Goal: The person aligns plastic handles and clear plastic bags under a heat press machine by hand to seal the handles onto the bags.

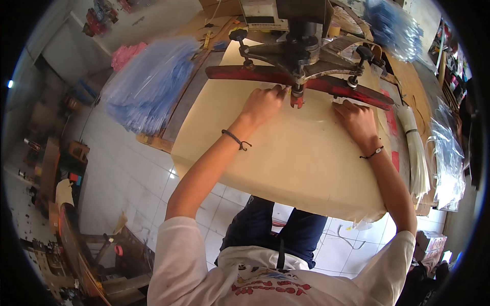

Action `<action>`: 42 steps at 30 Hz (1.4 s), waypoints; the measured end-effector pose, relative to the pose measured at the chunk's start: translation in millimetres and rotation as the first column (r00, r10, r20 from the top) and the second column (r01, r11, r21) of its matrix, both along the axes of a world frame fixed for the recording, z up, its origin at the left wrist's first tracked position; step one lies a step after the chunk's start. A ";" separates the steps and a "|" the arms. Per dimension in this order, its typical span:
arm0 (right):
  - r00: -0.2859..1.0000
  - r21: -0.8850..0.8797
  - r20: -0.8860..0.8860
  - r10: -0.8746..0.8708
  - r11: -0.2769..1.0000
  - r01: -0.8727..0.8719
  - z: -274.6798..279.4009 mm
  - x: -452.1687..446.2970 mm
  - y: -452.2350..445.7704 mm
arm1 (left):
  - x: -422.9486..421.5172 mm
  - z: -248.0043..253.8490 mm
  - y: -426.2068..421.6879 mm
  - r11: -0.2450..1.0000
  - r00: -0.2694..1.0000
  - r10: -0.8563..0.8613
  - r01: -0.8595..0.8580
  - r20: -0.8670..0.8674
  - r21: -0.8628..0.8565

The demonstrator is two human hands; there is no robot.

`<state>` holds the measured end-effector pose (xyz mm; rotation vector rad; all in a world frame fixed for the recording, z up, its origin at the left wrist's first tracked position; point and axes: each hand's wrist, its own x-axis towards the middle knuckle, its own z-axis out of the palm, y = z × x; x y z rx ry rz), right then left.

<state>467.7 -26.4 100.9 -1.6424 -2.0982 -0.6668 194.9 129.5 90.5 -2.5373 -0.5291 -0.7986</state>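
Observation:
My left hand [263,106] is closed at the near edge of the red bar [250,73] of a press-like machine, its fingertips pinched beside the small red block [297,101] under the middle. My right hand [356,118] has its fingers curled under the right half of the bar, close above the tan sheet [275,153] covering the table. A faint curved line shows on the sheet between both hands, perhaps clear plastic. What the fingers hold, if anything, cannot be made out. The dark metal press head [303,56] with black knobs stands above the bar.
A stack of bluish plastic sheets [148,84] lies on the left, with a pink bundle [126,55] behind it. To the right are a bundle of pale strips [412,148] and clear plastic bags [446,158]. More blue plastic [393,28] sits at the back right.

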 end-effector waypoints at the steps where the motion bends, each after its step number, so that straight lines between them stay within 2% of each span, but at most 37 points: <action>1: 1.000 -0.009 0.007 -0.006 1.000 0.006 0.3 -0.9 -0.2 | -0.1 0.7 -0.6 1.000 1.000 0.001 -0.001 -0.001 -0.020; 15: 0.999 -0.008 0.040 -0.021 1.000 0.021 -1.3 -0.5 -1.8 | 1.4 5.5 -1.8 0.985 0.997 0.011 -0.024 -0.077 -0.173; 18: 0.999 0.012 0.040 -0.015 1.000 0.014 -2.1 1.8 1.8 | 2.4 -0.6 3.4 0.986 0.999 -0.002 -0.006 -0.048 -0.167; 21: 0.999 -0.001 0.028 -0.026 1.000 0.026 -6.4 2.4 1.1 | 2.2 -0.8 3.6 0.984 0.996 0.015 -0.030 -0.086 -0.173; 24: 0.999 -0.009 0.035 -0.016 1.000 0.017 -6.3 3.3 -0.5 | 4.3 3.2 1.0 0.962 0.977 0.085 -0.131 -0.194 -0.241; 27: 0.997 0.006 0.076 -0.020 1.000 0.019 -6.0 4.0 -2.1 | 2.4 2.8 1.1 0.969 0.980 0.090 -0.127 -0.178 -0.211; 30: 0.998 0.036 0.064 0.006 0.999 -0.008 -6.3 4.2 -3.3 | -2.7 -6.7 5.0 0.987 0.996 0.049 -0.060 -0.075 -0.146; 33: 0.999 0.022 0.021 -0.029 0.999 0.028 -3.5 1.8 -8.4 | -3.9 -10.4 3.5 0.977 0.997 0.045 -0.031 0.061 -0.209; 42: 1.000 0.034 -0.017 -0.026 0.999 0.026 -0.1 -0.7 -8.8 | -1.7 -1.1 -4.8 0.953 0.980 0.152 -0.111 0.128 -0.281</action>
